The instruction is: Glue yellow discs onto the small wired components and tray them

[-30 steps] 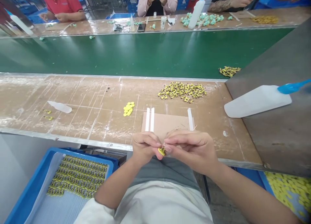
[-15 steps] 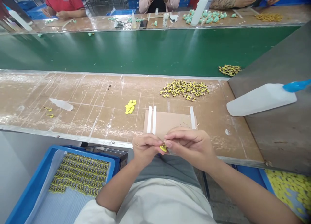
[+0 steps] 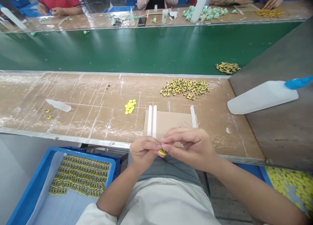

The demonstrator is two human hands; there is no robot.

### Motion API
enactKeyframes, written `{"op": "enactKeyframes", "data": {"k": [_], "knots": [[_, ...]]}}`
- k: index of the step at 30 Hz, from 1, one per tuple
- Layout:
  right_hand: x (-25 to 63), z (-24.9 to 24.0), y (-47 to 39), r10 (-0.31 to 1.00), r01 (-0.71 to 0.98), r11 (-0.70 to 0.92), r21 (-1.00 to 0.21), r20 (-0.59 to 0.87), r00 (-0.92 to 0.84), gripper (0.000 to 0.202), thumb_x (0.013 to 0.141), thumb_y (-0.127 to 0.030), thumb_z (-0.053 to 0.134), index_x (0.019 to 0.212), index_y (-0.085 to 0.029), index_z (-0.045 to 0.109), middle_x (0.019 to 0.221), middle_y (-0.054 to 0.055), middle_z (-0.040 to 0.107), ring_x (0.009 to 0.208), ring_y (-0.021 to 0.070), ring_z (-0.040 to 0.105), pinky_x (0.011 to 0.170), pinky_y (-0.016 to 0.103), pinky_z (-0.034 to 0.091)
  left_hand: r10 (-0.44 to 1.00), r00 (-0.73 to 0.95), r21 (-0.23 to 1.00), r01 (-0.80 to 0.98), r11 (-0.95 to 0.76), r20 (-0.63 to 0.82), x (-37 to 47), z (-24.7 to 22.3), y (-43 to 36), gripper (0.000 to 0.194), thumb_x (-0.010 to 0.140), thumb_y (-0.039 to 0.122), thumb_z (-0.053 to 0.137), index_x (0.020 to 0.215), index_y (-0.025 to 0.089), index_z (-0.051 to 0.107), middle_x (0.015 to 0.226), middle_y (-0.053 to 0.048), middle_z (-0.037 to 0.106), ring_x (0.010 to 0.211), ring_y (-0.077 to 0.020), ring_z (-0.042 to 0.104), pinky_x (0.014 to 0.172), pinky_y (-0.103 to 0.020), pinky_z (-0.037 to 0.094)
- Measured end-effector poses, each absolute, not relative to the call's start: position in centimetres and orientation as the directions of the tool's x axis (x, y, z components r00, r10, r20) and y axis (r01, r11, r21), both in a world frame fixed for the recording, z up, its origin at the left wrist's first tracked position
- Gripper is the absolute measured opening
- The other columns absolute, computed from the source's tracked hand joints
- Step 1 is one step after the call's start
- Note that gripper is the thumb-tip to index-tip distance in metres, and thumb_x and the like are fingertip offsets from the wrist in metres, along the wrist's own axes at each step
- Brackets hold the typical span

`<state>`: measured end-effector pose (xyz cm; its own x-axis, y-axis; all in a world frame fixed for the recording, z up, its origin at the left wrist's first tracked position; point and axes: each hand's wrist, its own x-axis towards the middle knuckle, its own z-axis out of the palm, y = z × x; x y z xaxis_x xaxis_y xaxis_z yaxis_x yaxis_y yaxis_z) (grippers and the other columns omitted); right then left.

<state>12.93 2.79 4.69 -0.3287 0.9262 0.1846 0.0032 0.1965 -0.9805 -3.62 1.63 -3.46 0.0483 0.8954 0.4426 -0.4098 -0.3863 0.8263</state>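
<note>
Fingertips of my left hand (image 3: 144, 152) pinch a small yellow piece (image 3: 162, 152) above my lap, just off the table's front edge. My right hand (image 3: 189, 148) meets it from the other side, thumb and forefinger closed at the top of the same piece; fine detail there is too small to make out. Beyond my hands lies a cardboard sheet (image 3: 171, 118) with white tape strips. Several yellow discs (image 3: 130, 106) are left of it, and a pile of small yellow-and-black pieces (image 3: 184, 87) lies behind it.
A white bottle (image 3: 262, 98) leans by the metal panel at right. Lower left is a blue tray (image 3: 36, 189) with rows of pieces; lower right, a bin of yellow discs (image 3: 290, 186). A green belt (image 3: 137, 50) crosses behind the table. People sit across it.
Both hands have shifted slightly left in view, still together at the yellow piece. Across the belt, a person's hand at the far right has come down to the orange-brown pile.
</note>
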Motion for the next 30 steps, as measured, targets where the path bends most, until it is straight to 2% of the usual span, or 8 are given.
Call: {"op": "enactKeyframes", "data": {"k": [3, 5, 9, 14, 20, 24, 30], "knots": [[13.0, 4.7, 2.7, 0.93, -0.001, 0.154, -0.988, 0.145, -0.337, 0.007, 0.081, -0.018, 0.072, 0.088, -0.018, 0.075, 0.081, 0.006, 0.073, 0.07, 0.0148, 0.069, 0.062, 0.024, 0.057, 0.897, 0.059, 0.842, -0.375, -0.387, 0.438, -3.7, -3.4, 1.7, 0.015, 0.079, 0.014, 0.076, 0.09, 0.022, 0.073, 0.082, -0.002, 0.073, 0.071, -0.0131, 0.069, 0.065, -0.023, 0.056], [13.0, 4.7, 2.7, 0.933, -0.01, 0.125, -0.992, 0.121, -0.34, 0.008, 0.082, -0.019, 0.071, 0.089, -0.018, 0.075, 0.083, 0.006, 0.073, 0.072, 0.0151, 0.069, 0.063, 0.023, 0.058, 0.893, 0.071, 0.838, -0.386, -0.386, 0.445, -3.7, -3.2, 1.7, 0.021, 0.079, 0.016, 0.076, 0.097, 0.023, 0.068, 0.081, -0.002, 0.071, 0.075, -0.0149, 0.068, 0.07, -0.028, 0.056], [13.2, 4.8, 2.6, 0.927, -0.016, 0.128, -0.992, 0.126, -0.354, 0.01, 0.082, -0.018, 0.072, 0.091, -0.018, 0.075, 0.084, 0.006, 0.074, 0.074, 0.0152, 0.07, 0.065, 0.023, 0.058, 0.812, 0.145, 0.791, -0.373, -0.484, 0.565, -4.2, -2.7, 1.9, 0.03, 0.083, 0.012, 0.07, 0.107, 0.025, 0.057, 0.086, -0.003, 0.069, 0.081, -0.0175, 0.066, 0.076, -0.034, 0.053], [13.3, 5.3, 2.6, 0.911, 0.004, 0.146, -0.989, 0.133, -0.389, 0.009, 0.082, -0.019, 0.072, 0.09, -0.018, 0.075, 0.082, 0.007, 0.074, 0.074, 0.016, 0.069, 0.067, 0.026, 0.058, 0.741, 0.276, 0.79, -0.26, -0.555, 0.612, -5.2, -2.2, 2.0, 0.016, 0.087, 0.01, 0.06, 0.097, 0.023, 0.059, 0.091, -0.005, 0.064, 0.087, -0.0189, 0.065, 0.077, -0.034, 0.052], [13.3, 5.7, 2.6, 0.9, 0.003, 0.171, -0.985, 0.155, -0.408, 0.01, 0.083, -0.018, 0.07, 0.091, -0.017, 0.075, 0.081, 0.007, 0.074, 0.073, 0.015, 0.069, 0.066, 0.024, 0.057, 0.719, 0.361, 0.805, -0.243, -0.542, 0.594, -5.5, -1.7, 2.1, 0.014, 0.088, 0.009, 0.058, 0.094, 0.022, 0.059, 0.092, -0.006, 0.061, 0.089, -0.0196, 0.063, 0.077, -0.034, 0.052], [13.4, 5.8, 2.6, 0.899, 0.012, 0.175, -0.984, 0.155, -0.409, 0.01, 0.083, -0.018, 0.07, 0.092, -0.017, 0.075, 0.082, 0.007, 0.074, 0.074, 0.0151, 0.069, 0.066, 0.024, 0.057, 0.737, 0.335, 0.809, -0.266, -0.524, 0.587, -5.3, -1.7, 2.1, 0.015, 0.086, 0.008, 0.061, 0.093, 0.021, 0.058, 0.093, -0.005, 0.062, 0.086, -0.018, 0.062, 0.076, -0.033, 0.051], [13.4, 5.8, 2.5, 0.897, 0.0, 0.167, -0.986, 0.152, -0.415, 0.01, 0.085, -0.022, 0.069, 0.093, -0.018, 0.074, 0.077, 0.006, 0.074, 0.073, 0.0155, 0.069, 0.069, 0.025, 0.058, 0.812, 0.192, 0.809, -0.359, -0.465, 0.552, -4.8, -2.3, 1.8, 0.037, 0.079, 0.008, 0.073, 0.102, 0.024, 0.048, 0.086, -0.001, 0.066, 0.078, -0.0156, 0.065, 0.076, -0.032, 0.052]]}}
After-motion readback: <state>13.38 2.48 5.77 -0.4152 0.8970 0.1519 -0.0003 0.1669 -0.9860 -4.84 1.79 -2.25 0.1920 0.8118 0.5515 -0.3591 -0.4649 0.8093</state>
